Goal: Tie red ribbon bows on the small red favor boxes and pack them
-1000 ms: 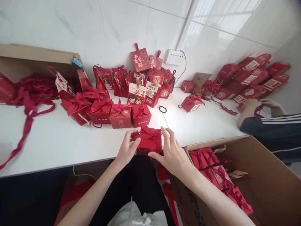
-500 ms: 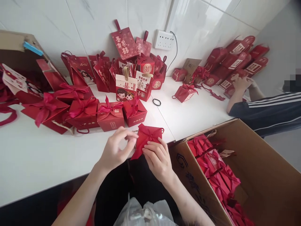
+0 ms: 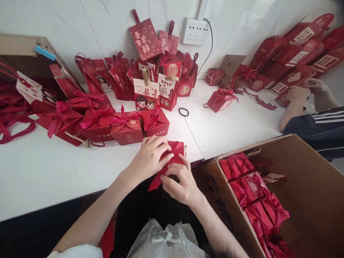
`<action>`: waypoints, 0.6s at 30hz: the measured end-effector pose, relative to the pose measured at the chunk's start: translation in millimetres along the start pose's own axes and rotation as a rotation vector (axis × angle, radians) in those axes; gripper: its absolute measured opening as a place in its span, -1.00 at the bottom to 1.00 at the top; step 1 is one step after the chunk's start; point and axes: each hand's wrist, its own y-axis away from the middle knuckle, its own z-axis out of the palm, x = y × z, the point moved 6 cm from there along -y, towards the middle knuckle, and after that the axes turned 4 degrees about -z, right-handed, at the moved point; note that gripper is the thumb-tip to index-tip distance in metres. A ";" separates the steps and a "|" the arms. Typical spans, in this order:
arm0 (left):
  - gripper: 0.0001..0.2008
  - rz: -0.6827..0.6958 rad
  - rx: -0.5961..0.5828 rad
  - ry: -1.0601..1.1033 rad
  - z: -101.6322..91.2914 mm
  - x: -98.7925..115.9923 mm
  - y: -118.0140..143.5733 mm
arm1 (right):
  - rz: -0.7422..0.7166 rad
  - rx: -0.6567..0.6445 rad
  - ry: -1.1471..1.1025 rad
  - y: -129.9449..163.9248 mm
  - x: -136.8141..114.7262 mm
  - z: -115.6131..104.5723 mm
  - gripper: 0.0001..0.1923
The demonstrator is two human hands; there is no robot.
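Observation:
A small red gift box (image 3: pixel 179 147) sits at the table's front edge with a red ribbon (image 3: pixel 155 182) across its top. One ribbon tail hangs down toward my lap. My left hand (image 3: pixel 152 156) lies over the box's left side, its thumb and fingers closed on the ribbon near the middle. From the front, my right hand (image 3: pixel 181 181) also pinches the ribbon with bent fingers. The fingers partly hide the knot area. A beaded cord (image 3: pixel 185 149) shows at the box's right edge.
Several ribbon-tied red boxes (image 3: pixel 127 132) stand beyond my hands. On the right, a cardboard carton (image 3: pixel 309 193) holds more tied boxes. A black elastic loop (image 3: pixel 184 112) lies on the white table (image 3: pixel 107 172). At far right, another person's hands (image 3: pixel 298 94) touch stacked red boxes.
My left hand has moved right and over the box, from beside its left edge onto the ribbon. My right hand's fingers have bent around the ribbon. The view has shifted slightly.

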 end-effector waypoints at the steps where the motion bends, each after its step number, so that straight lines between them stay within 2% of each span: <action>1: -0.82 -0.007 -0.010 0.004 0.1 -0.1 -0.3 | 0.002 0.010 -0.023 0.9 0.6 -3.6 -0.80; 3: -0.82 -0.018 -0.027 0.029 -0.2 -0.3 -0.8 | 0.071 0.114 -0.059 3.4 5.6 -16.6 -0.83; 5: -0.85 -0.045 -0.042 0.076 -0.8 -1.5 -1.3 | 0.261 0.194 -0.042 7.9 16.3 -28.9 -0.77; 7: -0.88 -0.088 -0.050 0.131 -1.8 -3.5 -2.1 | 0.496 0.121 0.000 13.5 27.1 -31.3 -0.76; 9: -0.90 -0.124 -0.053 0.184 -2.6 -4.9 -3.1 | 0.659 0.002 -0.003 17.7 32.3 -28.3 -0.83; 11: -0.90 -0.142 -0.052 0.218 -2.9 -5.2 -4.2 | 0.737 -0.017 -0.066 18.4 33.1 -27.3 -0.88; 14: -0.88 -0.153 -0.040 0.197 -1.7 -5.2 -5.2 | 0.820 0.006 -0.205 17.1 33.8 -26.4 -0.84; 18: -0.82 -0.166 0.008 0.145 0.0 -5.3 -5.4 | 0.989 -0.085 -0.414 23.7 34.3 -20.9 -0.76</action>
